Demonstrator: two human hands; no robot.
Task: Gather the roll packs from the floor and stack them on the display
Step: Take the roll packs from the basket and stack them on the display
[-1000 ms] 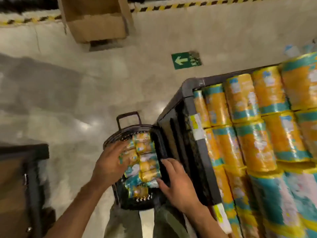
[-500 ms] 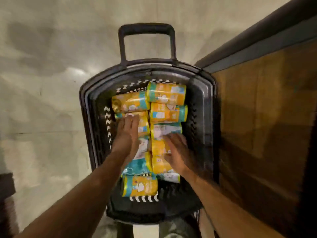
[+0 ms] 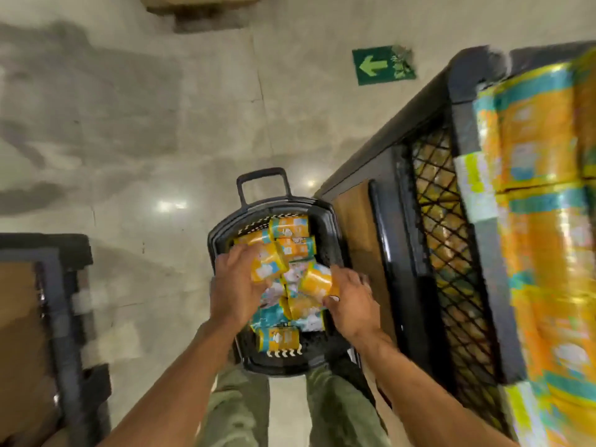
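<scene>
Flanking the basket (image 3: 332, 227): display (image 3: 464, 221) right, floor (image 3: 145, 140) left.

Small orange-and-teal roll packs (image 3: 292, 246) are lying jumbled in a black basket (image 3: 332, 221) on the floor. Larger matching packs (image 3: 545, 253) are sitting stacked on the display (image 3: 464, 88) just beside it.

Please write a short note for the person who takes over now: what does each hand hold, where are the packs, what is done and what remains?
Left hand: shut on one yellow roll pack, above the basket.
Right hand: shut on another yellow pack.
Other packs lie in the black basket on the floor, beside the display.
Done: display already holds many stacked packs.
Left: carry both held packs up to the display, then empty the basket.
</scene>
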